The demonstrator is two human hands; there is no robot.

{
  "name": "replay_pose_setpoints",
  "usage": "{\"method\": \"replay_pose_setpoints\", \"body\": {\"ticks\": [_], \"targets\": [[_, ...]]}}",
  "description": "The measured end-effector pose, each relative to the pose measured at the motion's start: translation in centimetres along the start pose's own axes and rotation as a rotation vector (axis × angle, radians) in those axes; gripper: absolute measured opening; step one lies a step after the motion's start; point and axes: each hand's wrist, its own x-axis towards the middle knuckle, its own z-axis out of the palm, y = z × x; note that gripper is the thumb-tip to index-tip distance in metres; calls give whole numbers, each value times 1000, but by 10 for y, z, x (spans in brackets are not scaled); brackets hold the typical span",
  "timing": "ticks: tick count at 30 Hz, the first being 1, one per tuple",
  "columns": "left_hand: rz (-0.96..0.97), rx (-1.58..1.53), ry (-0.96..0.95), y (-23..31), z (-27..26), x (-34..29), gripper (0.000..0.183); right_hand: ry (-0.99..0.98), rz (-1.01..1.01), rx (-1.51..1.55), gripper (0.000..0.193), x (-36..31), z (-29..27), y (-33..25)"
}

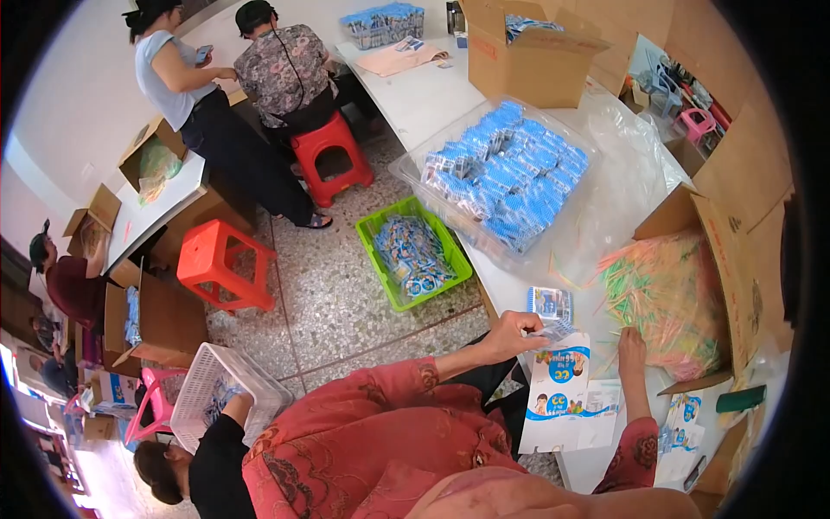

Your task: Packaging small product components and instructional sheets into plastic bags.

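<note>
My left hand (pixel 516 336) is closed, pinching a small blue-and-white plastic packet (pixel 558 329) at the table's near edge. Just beyond it lies another printed packet (pixel 550 303). Below both is a flat white-and-blue printed carton sheet (pixel 562 394), partly over the table edge. My right hand (pixel 632 348) is at the near left side of a heap of thin green, orange and pink plastic sticks (pixel 661 303) in a cardboard box lying on its side (pixel 735 285). Its fingers are drawn together at the sticks; what they hold is too small to make out.
A clear tub (pixel 415 169) of blue packets stands on the white table (pixel 380 82), with an open carton (pixel 527 65) behind. On the floor are a green crate (pixel 367 233) of packets and red stools (pixel 216 259). Several people sit or stand at left; one reaches into a white basket (pixel 194 389).
</note>
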Motion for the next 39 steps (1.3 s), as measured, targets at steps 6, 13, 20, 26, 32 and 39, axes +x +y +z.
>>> {"method": "replay_pose_setpoints", "body": {"ticks": [6, 13, 20, 26, 32, 39], "targets": [[-18, 20, -2, 0, 0, 2, 15, -24, -1, -21, 16, 7, -12, -3], [-34, -15, 2, 6, 4, -6, 16, 113, 4, -93, 12, 2, 24, 4], [2, 219, 42, 12, 0, -9, 13, -21, 62, 87, 19, -6, 22, 2], [-72, -96, -1, 18, 1, -3, 16, 291, 402, 660, 13, 10, -13, 5], [-74, -130, -60, 28, 12, 0, 20, 275, 746, 1214, 26, -6, -35, 0], [-90, -108, -73, 33, 17, -2, 21, 287, 637, 1136, 18, -16, -5, -42]]}}
